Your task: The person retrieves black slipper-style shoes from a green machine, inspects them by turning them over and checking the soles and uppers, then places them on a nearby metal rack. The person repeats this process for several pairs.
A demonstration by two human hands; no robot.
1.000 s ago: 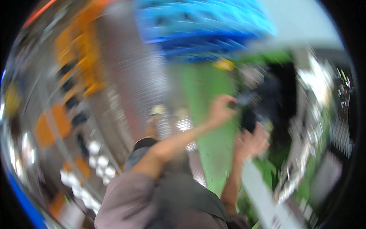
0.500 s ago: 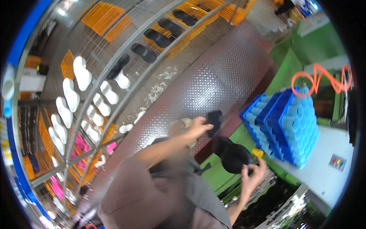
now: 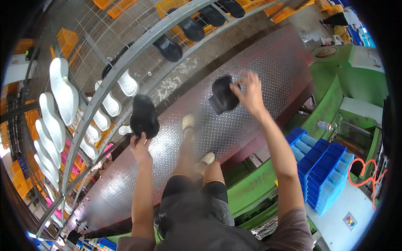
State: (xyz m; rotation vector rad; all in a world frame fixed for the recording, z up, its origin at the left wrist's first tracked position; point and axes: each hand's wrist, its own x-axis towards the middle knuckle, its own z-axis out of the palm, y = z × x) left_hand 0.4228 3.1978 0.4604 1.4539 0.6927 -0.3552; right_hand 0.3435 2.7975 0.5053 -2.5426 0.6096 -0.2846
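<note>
On the left, my left hand (image 3: 141, 146) grips a black clog (image 3: 144, 117) by its lower end, near the wire rack. It stands upright in the air, its other end pointing away from me. Farther right, my right hand (image 3: 251, 92) is closed on the edge of another black clog (image 3: 225, 96), held over the metal plate floor. Thumb and fingers pinch its right side. Several black shoes (image 3: 167, 48) lie on the upper part of the rack, and white clogs (image 3: 111, 102) line its left part.
A curved metal rack (image 3: 98, 90) runs along the left. Tread-plate flooring (image 3: 268, 62) lies under my feet. To the right stand a green machine (image 3: 326, 96), stacked blue trays with light blue cups (image 3: 318, 167) and a coiled orange hose (image 3: 364, 171). Yellow crates (image 3: 67, 42) sit behind the rack.
I have turned from the machine toward the rack. My left hand carried its clog left to the rack; my right hand brought the other clog away from the machine, over the plate floor.
</note>
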